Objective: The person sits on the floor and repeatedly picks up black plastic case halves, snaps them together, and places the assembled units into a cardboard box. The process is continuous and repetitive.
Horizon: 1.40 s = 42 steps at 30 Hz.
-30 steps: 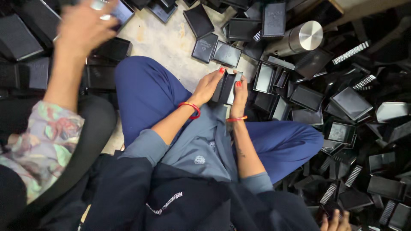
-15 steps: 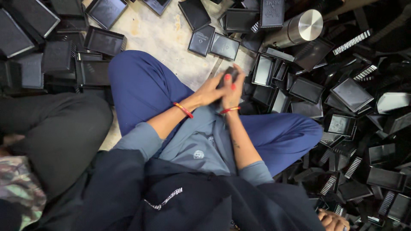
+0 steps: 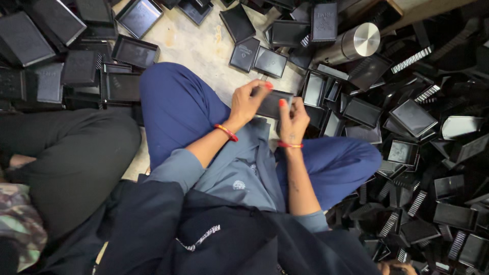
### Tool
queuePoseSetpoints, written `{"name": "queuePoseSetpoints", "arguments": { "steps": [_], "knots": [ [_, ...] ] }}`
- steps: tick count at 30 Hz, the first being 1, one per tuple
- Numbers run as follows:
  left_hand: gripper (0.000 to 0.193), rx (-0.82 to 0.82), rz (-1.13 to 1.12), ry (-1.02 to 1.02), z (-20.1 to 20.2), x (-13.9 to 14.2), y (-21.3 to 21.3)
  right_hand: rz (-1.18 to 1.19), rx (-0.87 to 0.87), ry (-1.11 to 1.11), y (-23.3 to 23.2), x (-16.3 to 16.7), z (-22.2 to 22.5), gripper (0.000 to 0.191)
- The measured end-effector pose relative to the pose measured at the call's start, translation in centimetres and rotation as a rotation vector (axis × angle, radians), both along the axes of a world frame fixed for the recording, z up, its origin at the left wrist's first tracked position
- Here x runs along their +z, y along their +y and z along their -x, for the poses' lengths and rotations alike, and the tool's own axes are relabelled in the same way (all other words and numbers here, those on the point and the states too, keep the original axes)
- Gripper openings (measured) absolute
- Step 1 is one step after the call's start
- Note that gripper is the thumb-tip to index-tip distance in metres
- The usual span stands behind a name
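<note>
Left hand: left hand (image 3: 248, 103) closed round the near-left end of a small black box (image 3: 273, 103), thumb on top, red nails showing; red bangle at the wrist.
Right hand: right hand (image 3: 292, 121) gripping the right end of the same box, fingers curled under, thumb tip on its upper face; red thread band at the wrist.
Box position: held clear of the floor between both hands, above the gap between the blue-trousered knees (image 3: 178, 109), long side roughly level.
Lap: grey-blue tunic (image 3: 239, 168) under the forearms; dark cloth (image 3: 204, 229) bunched nearer the camera.
Floor ahead: bare pale floor (image 3: 201, 48) with loose black trays (image 3: 257, 58) just beyond the hands.
Right side: deep heap of black trays and ribbed inserts (image 3: 428, 153); a steel cylinder (image 3: 354, 45) lying on its upper edge.
Left side: stacked black lids (image 3: 48, 61); another person's black-clad leg (image 3: 71, 158) alongside.
</note>
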<state>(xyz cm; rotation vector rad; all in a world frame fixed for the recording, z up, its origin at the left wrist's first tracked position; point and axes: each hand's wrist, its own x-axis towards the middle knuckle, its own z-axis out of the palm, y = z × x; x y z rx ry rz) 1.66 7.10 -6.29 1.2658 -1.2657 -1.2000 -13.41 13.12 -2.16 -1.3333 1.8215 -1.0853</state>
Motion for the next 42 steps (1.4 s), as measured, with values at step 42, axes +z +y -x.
{"name": "queuePoseSetpoints", "arguments": {
  "steps": [42],
  "knots": [
    [0.047, 0.572, -0.196, 0.545, -1.4, -4.9, -2.8, 0.396, 0.475, 0.913, -20.9, -3.1, -11.9, 0.063]
  ]
}}
